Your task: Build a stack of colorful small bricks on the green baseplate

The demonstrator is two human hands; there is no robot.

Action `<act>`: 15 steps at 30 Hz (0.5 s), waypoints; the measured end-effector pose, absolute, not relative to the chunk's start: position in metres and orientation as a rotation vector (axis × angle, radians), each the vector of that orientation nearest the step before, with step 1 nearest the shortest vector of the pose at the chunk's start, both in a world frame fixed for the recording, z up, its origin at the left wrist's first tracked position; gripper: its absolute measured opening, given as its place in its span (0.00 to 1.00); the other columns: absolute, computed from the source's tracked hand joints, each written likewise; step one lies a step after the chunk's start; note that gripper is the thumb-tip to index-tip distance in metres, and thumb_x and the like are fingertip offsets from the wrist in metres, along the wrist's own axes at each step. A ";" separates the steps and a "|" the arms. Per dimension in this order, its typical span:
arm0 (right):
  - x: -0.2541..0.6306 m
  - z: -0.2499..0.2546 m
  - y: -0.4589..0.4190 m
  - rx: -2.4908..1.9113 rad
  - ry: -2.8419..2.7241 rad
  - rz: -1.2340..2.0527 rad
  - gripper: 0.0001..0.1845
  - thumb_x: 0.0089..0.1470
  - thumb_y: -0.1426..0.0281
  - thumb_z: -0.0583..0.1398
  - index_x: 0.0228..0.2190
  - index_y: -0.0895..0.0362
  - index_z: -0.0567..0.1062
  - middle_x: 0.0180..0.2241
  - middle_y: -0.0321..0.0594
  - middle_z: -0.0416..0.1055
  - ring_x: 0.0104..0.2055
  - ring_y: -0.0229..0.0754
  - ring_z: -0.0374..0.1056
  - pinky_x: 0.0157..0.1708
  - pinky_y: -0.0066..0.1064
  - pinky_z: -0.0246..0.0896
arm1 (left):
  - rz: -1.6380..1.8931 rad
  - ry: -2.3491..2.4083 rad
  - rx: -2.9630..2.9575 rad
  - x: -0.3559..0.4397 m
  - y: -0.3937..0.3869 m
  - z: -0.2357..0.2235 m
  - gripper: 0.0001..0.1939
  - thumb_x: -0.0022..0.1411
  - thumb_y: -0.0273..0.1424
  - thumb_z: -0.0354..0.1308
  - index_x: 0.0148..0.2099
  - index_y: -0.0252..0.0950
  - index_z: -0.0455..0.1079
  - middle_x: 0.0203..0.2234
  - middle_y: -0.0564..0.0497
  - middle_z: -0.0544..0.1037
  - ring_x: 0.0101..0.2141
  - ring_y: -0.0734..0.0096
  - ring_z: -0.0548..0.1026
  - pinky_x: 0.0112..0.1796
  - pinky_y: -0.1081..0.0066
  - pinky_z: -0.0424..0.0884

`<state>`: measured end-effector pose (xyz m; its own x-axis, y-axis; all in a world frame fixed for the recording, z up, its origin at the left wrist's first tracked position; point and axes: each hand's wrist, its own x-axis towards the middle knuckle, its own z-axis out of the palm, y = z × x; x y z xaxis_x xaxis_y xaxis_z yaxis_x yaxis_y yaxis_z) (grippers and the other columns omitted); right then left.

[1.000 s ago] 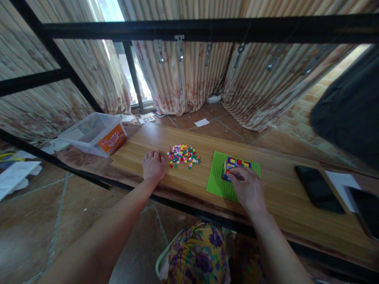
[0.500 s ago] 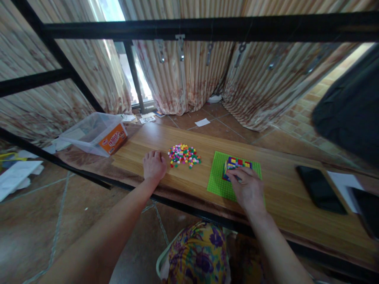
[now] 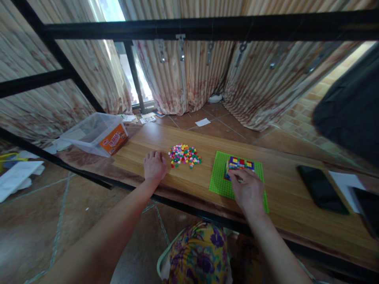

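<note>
My right hand point(image 3: 248, 190) is closed in a pinch at the near left part of a small block-shaped model of multicoloured toy bricks point(image 3: 242, 162). Its fingertips touch the model, and whatever lies between them is too small and hidden to make out. Under the model is a bright green studded baseplate point(image 3: 218, 179), partly covered by the hand. My left hand point(image 3: 154, 165) rests on the tabletop with fingers loosely curled in; I see nothing in it. Just right of that hand lies a loose pile of tiny coloured bricks point(image 3: 183, 154).
The wooden tabletop point(image 3: 145, 136) runs from left to right. A clear plastic box point(image 3: 91, 132) with an orange label stands at its left end. To the right lie a black phone point(image 3: 321, 189), white paper point(image 3: 345, 183) and another dark device point(image 3: 367, 205). A black metal bar point(image 3: 201, 28) crosses above.
The orange-red piece seen at my right fingertips a second ago no longer shows. My right hand stays at the model, and the baseplate has turned slightly. My left hand stays in place.
</note>
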<state>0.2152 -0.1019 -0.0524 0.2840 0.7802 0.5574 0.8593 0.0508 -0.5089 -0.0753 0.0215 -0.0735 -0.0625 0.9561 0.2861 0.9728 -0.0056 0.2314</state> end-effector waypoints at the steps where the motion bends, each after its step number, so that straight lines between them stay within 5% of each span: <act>1: 0.215 -0.053 -0.102 -1.727 -1.493 -0.111 0.18 0.60 0.61 0.55 0.25 0.52 0.79 0.30 0.43 0.78 0.34 0.47 0.71 0.41 0.39 0.64 | -0.579 -2.183 -2.120 -0.075 0.021 -0.073 0.20 0.66 0.32 0.47 0.55 0.33 0.72 0.51 0.37 0.76 0.53 0.48 0.70 0.54 0.54 0.65; 15: 0.226 -0.050 -0.102 -1.728 -1.486 0.009 0.19 0.59 0.55 0.57 0.29 0.54 0.81 0.33 0.44 0.79 0.35 0.48 0.73 0.40 0.40 0.65 | -0.569 -2.178 -2.124 -0.075 0.022 -0.074 0.20 0.66 0.32 0.47 0.54 0.32 0.72 0.50 0.37 0.76 0.53 0.50 0.70 0.54 0.55 0.65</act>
